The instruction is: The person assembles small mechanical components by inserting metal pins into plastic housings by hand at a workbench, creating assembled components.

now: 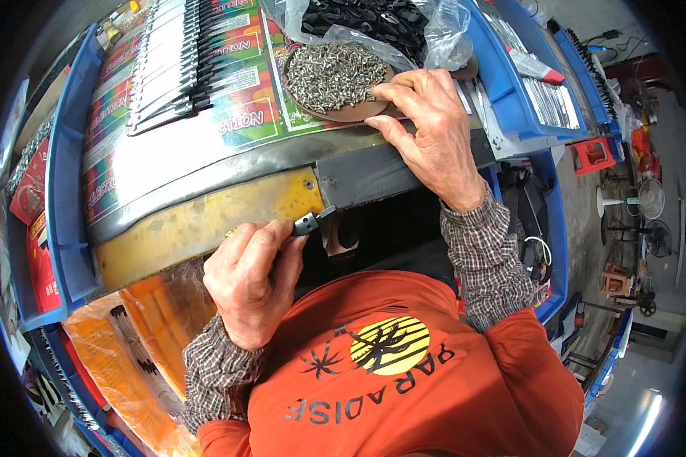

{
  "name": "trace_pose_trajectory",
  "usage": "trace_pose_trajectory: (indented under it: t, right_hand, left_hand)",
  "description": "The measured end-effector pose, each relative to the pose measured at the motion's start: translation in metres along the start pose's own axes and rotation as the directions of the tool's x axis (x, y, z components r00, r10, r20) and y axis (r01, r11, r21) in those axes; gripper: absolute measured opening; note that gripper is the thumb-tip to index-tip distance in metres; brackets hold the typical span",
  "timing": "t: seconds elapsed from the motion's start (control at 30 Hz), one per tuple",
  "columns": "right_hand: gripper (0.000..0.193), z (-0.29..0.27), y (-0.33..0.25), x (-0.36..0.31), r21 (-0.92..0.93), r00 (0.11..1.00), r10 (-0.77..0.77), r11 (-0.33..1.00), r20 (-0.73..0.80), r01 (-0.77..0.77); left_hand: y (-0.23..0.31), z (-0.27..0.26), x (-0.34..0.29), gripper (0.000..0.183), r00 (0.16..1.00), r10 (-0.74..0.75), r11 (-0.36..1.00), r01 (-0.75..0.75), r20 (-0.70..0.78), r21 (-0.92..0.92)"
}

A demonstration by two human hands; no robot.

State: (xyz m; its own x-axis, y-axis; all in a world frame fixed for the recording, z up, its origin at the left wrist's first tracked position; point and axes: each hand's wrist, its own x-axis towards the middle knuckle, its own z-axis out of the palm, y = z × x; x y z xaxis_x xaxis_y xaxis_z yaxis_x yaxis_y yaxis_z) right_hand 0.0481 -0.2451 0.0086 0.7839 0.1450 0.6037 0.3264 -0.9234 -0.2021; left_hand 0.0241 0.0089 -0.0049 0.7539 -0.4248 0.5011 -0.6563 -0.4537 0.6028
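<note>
My left hand [255,274] is closed in front of the bench edge. It pinches a small black handle piece [305,225] with little holes and a short metal tip sticking out of its end. My right hand [431,129] reaches over a round brown dish [351,114] heaped with small silver rivets [331,72]. Its index fingertip touches the right side of the heap, while the thumb is apart from it near the dish's rim. No rivet shows clearly between those fingers.
A row of blades with black handles [171,61] lies on the bench at the left. Behind the dish, a clear plastic bag [442,34] holds black parts [366,19]. Blue bins stand left [68,183] and right [503,99]. The bench's metal front edge [206,221] runs before me.
</note>
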Motion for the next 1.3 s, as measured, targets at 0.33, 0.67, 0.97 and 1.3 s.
trace_pose_trajectory:
  t: [0.33,0.67,0.97,1.3]
  right_hand:
    - [0.024,0.002,0.002,-0.003,-0.006,1.0,-0.018,1.0,0.016,0.018]
    - [0.013,-0.002,0.011,0.012,0.166,0.983,-0.105,0.983,0.15,0.079]
    - [0.01,-0.009,0.001,0.006,0.268,0.988,-0.098,0.961,0.116,0.064]
    - [0.018,-0.014,-0.06,-0.024,0.513,0.959,-0.227,0.851,0.168,0.111]
  left_hand:
    - [0.001,0.001,-0.003,0.022,0.999,-0.026,1.0,0.027,0.02,-0.007]
    - [0.003,0.001,-0.004,0.021,1.0,-0.007,1.0,0.007,0.008,-0.013]
    - [0.005,0.003,-0.007,0.02,1.0,-0.023,0.997,0.024,0.017,-0.069]
    - [0.014,0.011,-0.013,0.029,0.99,0.122,0.992,-0.124,0.077,0.03]
